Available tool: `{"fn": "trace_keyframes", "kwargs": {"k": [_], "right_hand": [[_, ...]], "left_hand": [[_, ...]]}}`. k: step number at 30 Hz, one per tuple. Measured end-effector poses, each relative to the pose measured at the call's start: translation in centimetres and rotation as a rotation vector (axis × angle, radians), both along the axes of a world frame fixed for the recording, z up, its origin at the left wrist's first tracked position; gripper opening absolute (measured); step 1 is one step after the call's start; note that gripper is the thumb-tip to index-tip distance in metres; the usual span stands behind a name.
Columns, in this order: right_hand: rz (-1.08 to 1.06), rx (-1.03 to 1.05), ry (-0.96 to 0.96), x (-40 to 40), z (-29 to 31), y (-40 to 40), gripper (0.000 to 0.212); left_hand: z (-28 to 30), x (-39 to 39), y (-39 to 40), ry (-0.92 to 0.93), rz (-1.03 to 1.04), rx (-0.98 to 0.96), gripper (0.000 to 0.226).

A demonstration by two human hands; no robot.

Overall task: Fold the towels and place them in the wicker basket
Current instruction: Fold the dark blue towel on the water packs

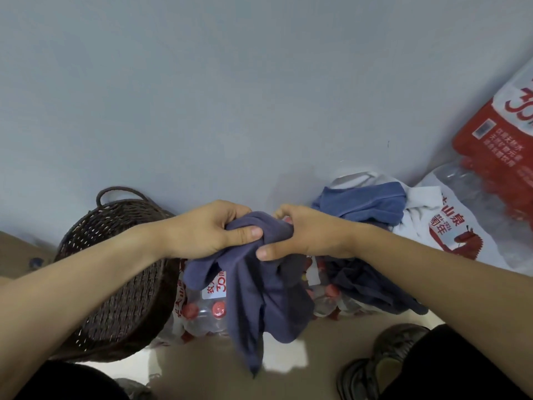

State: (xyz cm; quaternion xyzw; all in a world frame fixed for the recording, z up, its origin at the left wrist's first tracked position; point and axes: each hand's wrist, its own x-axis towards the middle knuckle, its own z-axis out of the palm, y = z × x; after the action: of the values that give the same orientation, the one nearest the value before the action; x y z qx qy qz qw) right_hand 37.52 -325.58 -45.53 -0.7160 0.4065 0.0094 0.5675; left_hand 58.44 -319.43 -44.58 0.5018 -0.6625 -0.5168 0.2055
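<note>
Cloth first: a dark blue-grey towel (259, 298) hangs bunched in the air between both hands, its top gathered into a knot of folds and its lower part trailing down in loose, uneven flaps to a narrow point above the pale floor (207, 368). The left hand (207, 229) grips the bunched top from the left, fingers curled over the far side and the thumb pressed flat across the near side of the fabric. The right hand (302, 232) grips the same bunch from the right, fingers wrapped round the folds and the thumb tucked under them, so the two hands sit just beside each other, almost touching. To the left, below the left forearm, stands the dark brown wicker basket (115, 272), round, with a loop handle at its far rim, tilted or leaning near the blue-grey wall (230, 96); what lies inside cannot be made out. Behind the hanging towel is a shrink-wrapped pack of water bottles (207, 310) with red caps. On it to the right, a darker navy cloth (369, 290) is draped, and behind that a lighter blue towel (366, 202) lies heaped on white fabric against the wall. More red-and-white bottle packs (496, 157) are stacked at the right edge. A dark shoe (375, 362) shows on the floor at the lower right.
</note>
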Motion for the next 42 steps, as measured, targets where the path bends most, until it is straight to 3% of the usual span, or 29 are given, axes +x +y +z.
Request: {"fn": "trace_keyframes", "kwargs": {"k": [2,4,10,15,18,21,26,30,32,36,39,42], "right_hand": [[-0.043,0.106,-0.126,0.6,-0.6,0.3,0.049],[-0.002,0.125,-0.188,0.8,-0.6,0.3,0.031],[0.198,0.138,-0.13,0.2,0.9,0.1,0.005],[0.26,0.107,-0.01,-0.4,1.2,-0.1,0.016],[0.24,0.139,0.084,-1.0,0.8,-0.7,0.024],[0.188,0.177,0.136,-1.6,0.0,-1.4,0.033],[-0.006,0.13,0.103,-2.6,-1.3,-2.8,0.014],[-0.229,0.151,0.034,-3.3,-2.6,-3.6,0.036],[-0.268,0.145,0.02,-3.4,-3.0,-3.8,0.047],[-0.434,0.183,-0.005,-3.8,-4.5,-5.0,0.028],[-0.614,0.131,0.049,-3.5,-6.0,-5.9,0.034],[-0.571,-0.014,0.164,-2.6,-7.9,-6.8,0.038]], "left_hand": [[0.1,-0.3,0.0,0.003,-0.012,0.033,0.035],[0.3,-0.2,0.1,0.003,-0.004,0.059,0.038],[1.4,2.1,0.6,-0.221,-0.257,0.262,0.027],[1.2,3.1,0.7,-0.252,-0.307,0.35,0.014],[0.6,4.0,0.6,-0.285,-0.273,0.345,0.028],[-0.2,4.8,0.7,-0.261,-0.239,0.389,0.025],[-2.7,5.6,0.3,-0.146,0.025,0.331,0.026],[-4.8,6.0,-0.5,-0.151,0.208,0.347,0.033],[-5.6,6.6,-0.7,-0.189,0.237,0.324,0.038],[-7.3,7.2,-1.3,-0.324,0.322,0.227,0.049],[-8.9,7.4,-1.6,-0.43,0.291,0.236,0.05],[-10.2,7.6,-2.7,-0.564,0.307,0.271,0.049]]}}
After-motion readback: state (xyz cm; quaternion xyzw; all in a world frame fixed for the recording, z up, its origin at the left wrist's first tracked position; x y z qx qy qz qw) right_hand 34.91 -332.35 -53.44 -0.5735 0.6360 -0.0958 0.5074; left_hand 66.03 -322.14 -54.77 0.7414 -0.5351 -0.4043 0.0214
